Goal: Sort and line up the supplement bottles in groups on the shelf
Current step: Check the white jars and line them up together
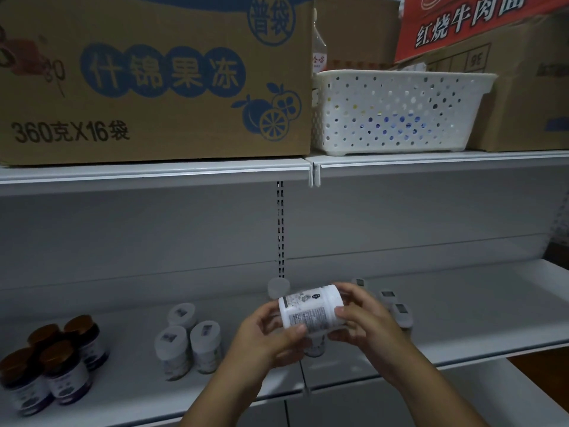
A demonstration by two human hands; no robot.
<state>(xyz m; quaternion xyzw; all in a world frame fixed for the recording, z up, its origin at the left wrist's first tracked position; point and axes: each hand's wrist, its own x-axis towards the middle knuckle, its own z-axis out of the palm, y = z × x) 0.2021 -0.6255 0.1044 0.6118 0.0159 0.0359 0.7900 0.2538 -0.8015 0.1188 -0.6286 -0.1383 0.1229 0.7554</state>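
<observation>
Grey metal shelf (462, 318) below: your left hand (271, 337) and right hand (366, 318) clasp a tilted white plastic bottle (311, 309); read its label, then stand it with the white-capped bottles (187, 340).

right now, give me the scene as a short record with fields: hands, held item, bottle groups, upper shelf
held item: white bottle, tipped on its side above the shelf
left hand: grips the bottle's lower end
right hand: grips its cap end
brown-capped bottles: cluster of four, far left, upright
white-capped bottles: cluster of three, left of the hands
other white bottles: partly hidden behind the right hand, count unclear
upper shelf: cardboard box, white perforated basket
</observation>
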